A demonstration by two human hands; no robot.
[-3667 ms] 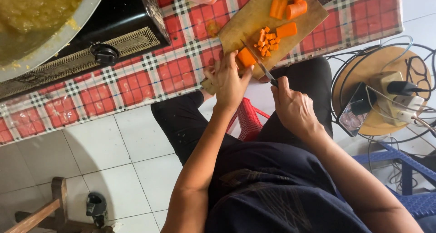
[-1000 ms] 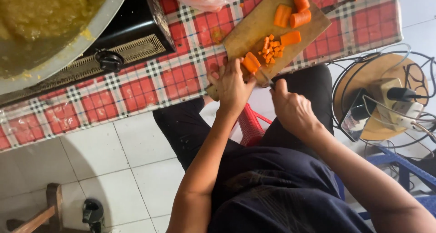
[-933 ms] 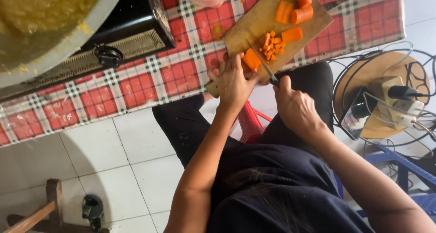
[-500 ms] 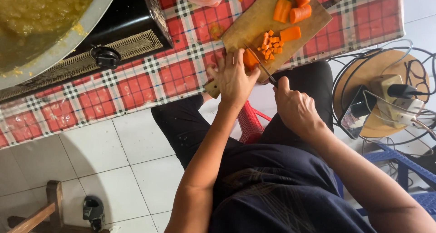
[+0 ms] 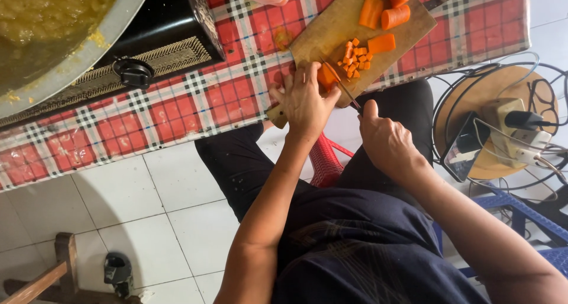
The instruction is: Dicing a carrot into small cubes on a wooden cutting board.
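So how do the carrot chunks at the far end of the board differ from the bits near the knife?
The carrot chunks are large, thick pieces lying apart; the diced carrot is small cubes heaped together. The chunks sit away from both hands; the dice lie beside the knife and left hand. Both are orange, on the cutting board.

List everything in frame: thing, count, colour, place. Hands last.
cutting board: 1, light wood, on the table's near edge
carrot chunks: about four large, orange, far side of the board
diced carrot: small pile, orange, middle of the board
knife: 1, thin blade, angled over the carrot piece
tablecloth: 1, red check, covering the table
stove: 1, black, with a knob, on the table
big pan: 1, metal, holding yellow-green mush
stool: 1, red, under the person
fan guard with phone and charger: 1, on the floor
left hand: pinning a carrot piece
right hand: gripping the knife
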